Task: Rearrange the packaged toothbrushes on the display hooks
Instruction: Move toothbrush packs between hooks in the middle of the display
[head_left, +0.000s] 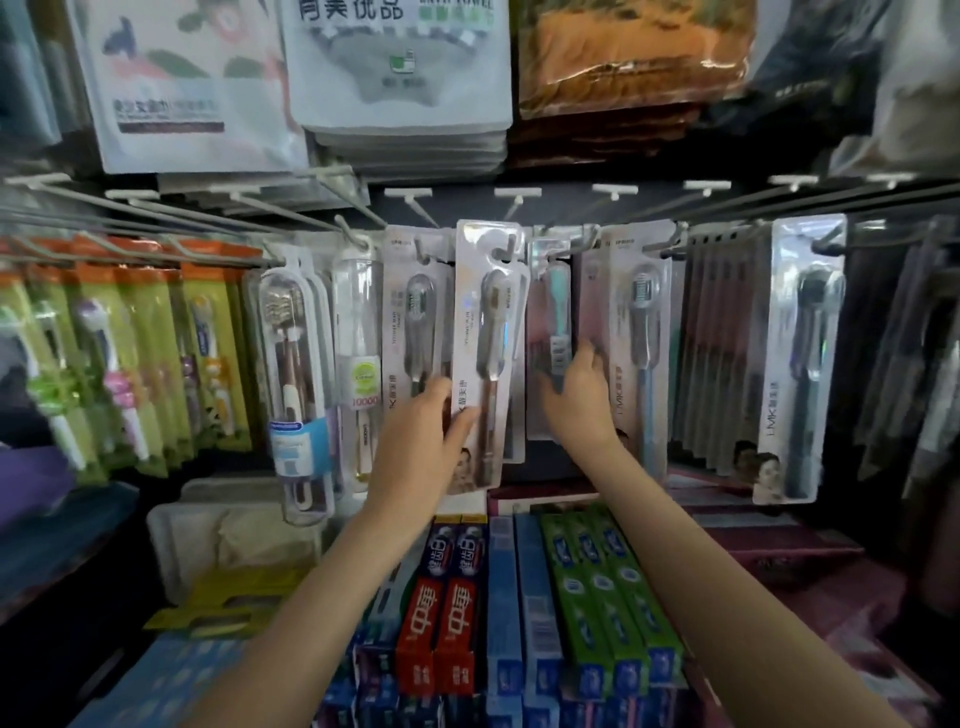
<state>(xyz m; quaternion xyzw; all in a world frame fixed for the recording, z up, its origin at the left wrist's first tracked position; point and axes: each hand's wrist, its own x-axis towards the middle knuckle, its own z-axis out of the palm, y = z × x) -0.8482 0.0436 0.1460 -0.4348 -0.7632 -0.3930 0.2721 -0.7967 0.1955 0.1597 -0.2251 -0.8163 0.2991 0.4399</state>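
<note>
- Head view, centre of the frame: a row of packaged toothbrushes is hung on white wire display hooks (519, 200) that run across the middle of the picture.
- A white toothbrush pack (485, 358) — holding a brush with a brown handle — is gripped by the left hand (431, 431) near its lower half; the thumb lies on the front face and the fingers are curled behind the left edge. The pack's top hole sits at a hook tip, and the card is tilted slightly.
- Just right of centre, the right hand (582, 395) is closed around the lower part of a teal-and-grey toothbrush pack (556, 312), whose top is up by the hooks; whether it is threaded on cannot be told.
- At the left of the frame, green-backed children's toothbrush packs (130, 364) are hung in a dense row.
- In the lower centre, toothpaste boxes (519, 597) — red, blue and green — are laid flat below the hooks.
- Across the top, flat pouches (400, 67) are hung.
</note>
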